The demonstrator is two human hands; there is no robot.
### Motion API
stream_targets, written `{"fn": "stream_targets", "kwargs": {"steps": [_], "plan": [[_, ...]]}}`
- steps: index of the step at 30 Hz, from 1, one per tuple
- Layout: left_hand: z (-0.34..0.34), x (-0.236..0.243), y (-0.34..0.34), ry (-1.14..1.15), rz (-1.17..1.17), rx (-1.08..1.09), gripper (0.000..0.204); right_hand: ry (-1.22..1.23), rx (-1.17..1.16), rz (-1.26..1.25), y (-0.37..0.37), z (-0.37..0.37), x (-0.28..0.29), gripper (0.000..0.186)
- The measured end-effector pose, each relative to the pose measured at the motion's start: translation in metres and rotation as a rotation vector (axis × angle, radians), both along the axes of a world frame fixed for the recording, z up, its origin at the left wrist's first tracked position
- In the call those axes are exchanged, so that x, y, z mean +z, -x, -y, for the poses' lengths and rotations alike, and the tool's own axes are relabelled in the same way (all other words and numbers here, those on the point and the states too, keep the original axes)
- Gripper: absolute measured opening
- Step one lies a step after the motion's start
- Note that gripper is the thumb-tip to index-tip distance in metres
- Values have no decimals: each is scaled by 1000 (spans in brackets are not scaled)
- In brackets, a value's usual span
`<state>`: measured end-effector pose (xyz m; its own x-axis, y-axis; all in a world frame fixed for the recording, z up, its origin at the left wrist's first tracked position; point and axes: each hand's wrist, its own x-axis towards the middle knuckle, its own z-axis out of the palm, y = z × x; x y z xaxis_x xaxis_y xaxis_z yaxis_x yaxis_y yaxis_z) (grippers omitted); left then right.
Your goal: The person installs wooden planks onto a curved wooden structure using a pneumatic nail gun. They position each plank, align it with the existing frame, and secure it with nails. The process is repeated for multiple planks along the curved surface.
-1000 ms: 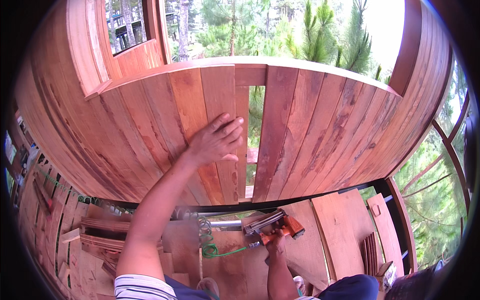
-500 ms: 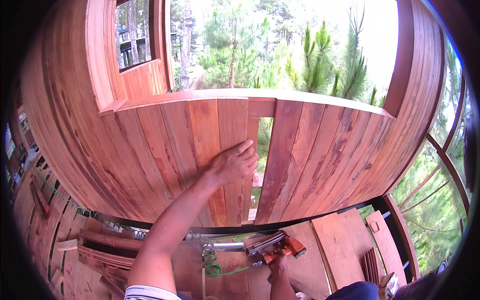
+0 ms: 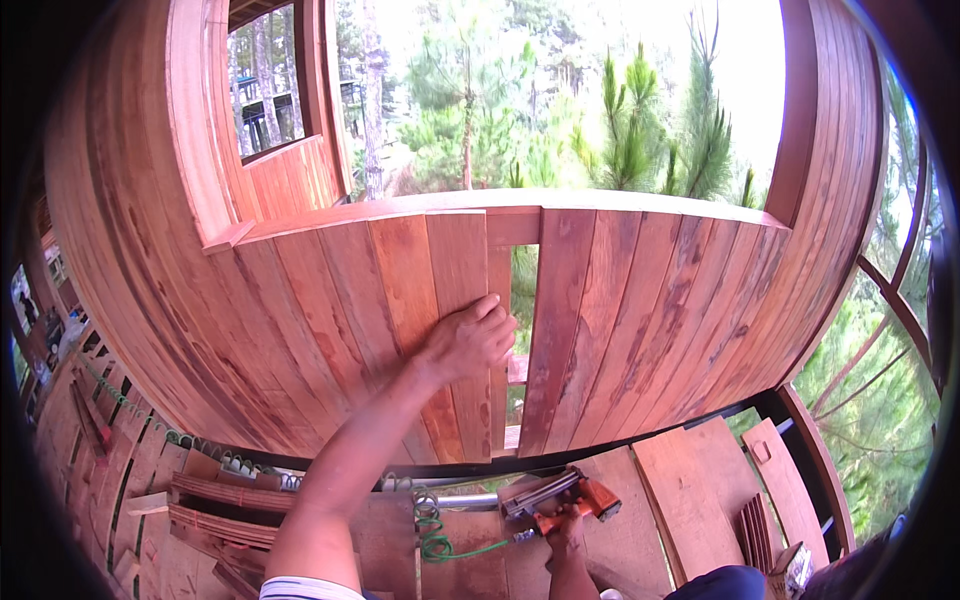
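Observation:
My left hand [image 3: 468, 338] is at the right edge of an upright wooden plank [image 3: 456, 262], its fingers curled over that edge beside a narrow gap in the wall. Through the gap show greenery and pieces of the frame behind. To the right of the gap stands a darker plank [image 3: 556, 330]. Low down, over the floor boards, my right hand [image 3: 566, 532] is closed round the grip of an orange and dark nail gun [image 3: 598, 498]. From the gun runs a coiled green air hose [image 3: 436, 546]. The curled fingertips of my left hand are partly hidden.
A pale sill [image 3: 620, 202] tops the plank wall under a large opening onto pine trees. Bundled wood strips [image 3: 225, 493] lie at the left on the floor boards [image 3: 690, 480]. More dark strips [image 3: 752, 532] sit at the right, near the platform's edge beam [image 3: 815, 470].
The view has shifted slightly, so the wall and sill appear lower. My left hand stays at the plank's edge, and my right hand still holds the nail gun low.

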<state>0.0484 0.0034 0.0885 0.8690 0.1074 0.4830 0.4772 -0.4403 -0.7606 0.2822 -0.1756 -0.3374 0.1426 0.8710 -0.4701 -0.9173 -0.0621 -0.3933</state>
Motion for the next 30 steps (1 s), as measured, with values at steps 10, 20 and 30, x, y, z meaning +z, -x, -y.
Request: {"fn": "stream_targets", "kwargs": {"steps": [10, 20, 30], "plan": [[1, 7, 11, 85, -127, -100, 59, 12, 24, -1, 2, -1, 17, 30], [1, 24, -5, 85, -165, 52, 56, 14, 0, 15, 4, 4, 22, 35], [-4, 13, 6, 61, -128, -31, 49, -16, 76, -42, -4, -2, 7, 29]]}}
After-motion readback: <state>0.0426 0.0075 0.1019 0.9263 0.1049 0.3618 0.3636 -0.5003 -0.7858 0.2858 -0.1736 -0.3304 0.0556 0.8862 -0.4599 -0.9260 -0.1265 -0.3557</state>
